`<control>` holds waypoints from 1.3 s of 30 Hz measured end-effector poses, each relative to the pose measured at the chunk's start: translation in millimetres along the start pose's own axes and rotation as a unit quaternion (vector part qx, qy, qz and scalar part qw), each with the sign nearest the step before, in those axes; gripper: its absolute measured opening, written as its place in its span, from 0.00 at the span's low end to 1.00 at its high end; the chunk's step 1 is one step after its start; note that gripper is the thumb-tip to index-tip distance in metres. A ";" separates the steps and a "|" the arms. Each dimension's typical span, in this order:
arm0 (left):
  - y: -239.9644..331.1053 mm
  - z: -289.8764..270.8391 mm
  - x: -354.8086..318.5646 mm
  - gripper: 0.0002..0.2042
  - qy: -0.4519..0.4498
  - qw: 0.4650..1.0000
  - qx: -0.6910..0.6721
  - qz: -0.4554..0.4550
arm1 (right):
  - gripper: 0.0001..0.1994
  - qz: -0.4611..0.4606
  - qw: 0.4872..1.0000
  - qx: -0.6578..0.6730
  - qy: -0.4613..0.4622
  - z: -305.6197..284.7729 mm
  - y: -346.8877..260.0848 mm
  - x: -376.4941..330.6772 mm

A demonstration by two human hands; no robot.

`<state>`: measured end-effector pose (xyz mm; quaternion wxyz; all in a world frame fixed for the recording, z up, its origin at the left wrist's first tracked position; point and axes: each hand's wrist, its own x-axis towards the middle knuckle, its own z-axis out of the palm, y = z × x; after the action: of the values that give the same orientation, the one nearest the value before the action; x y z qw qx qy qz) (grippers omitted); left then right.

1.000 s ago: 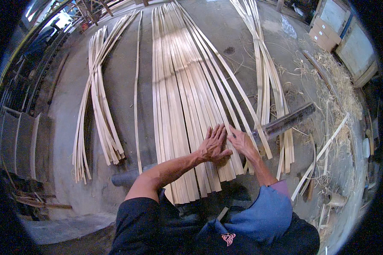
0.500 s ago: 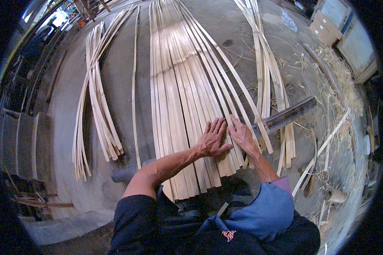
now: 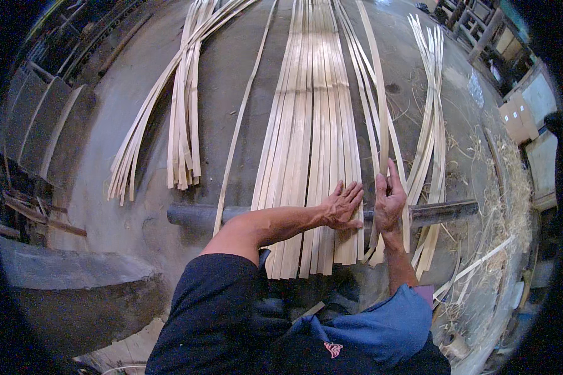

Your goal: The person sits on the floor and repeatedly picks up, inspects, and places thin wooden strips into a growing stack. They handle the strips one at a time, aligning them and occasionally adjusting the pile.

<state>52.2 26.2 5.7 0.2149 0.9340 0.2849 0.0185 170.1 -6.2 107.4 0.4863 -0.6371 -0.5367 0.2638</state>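
Now left hand flat on strip mat edge; right hand grips strip.

Soft, even daylight falls from ahead of the hands, leaving faint shadows. The view is sharp near them, but edges bend strongly into a black rim.

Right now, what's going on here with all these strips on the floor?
A person is laying out long, thin pale strips, likely split bamboo, on a concrete floor. The left hand presses flat on the wide central row of strips, where it crosses a dark pipe. The right hand grips a single strip at the row's right edge. Looser bundles lie to the left and right, with straw-like shavings scattered at far right.
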 end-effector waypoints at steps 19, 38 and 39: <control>-93.8 -14.0 -65.4 0.35 0.124 0.980 0.029 -0.155 | 0.21 -0.003 1.000 0.026 0.014 19.8 -0.4 13.2; -172.1 -6.7 -120.3 0.35 0.209 0.909 -0.083 -0.350 | 0.21 0.093 0.973 -0.205 -0.048 -108.4 138.8 23.7; -175.6 -4.5 -120.4 0.35 0.198 0.919 -0.081 -0.332 | 0.21 0.055 0.976 -0.205 -0.044 -112.4 144.4 23.9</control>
<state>-141.4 93.8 -52.0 0.2229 0.7423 0.6130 0.1534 335.1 -14.4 25.1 0.3061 -0.7393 -0.5646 0.2022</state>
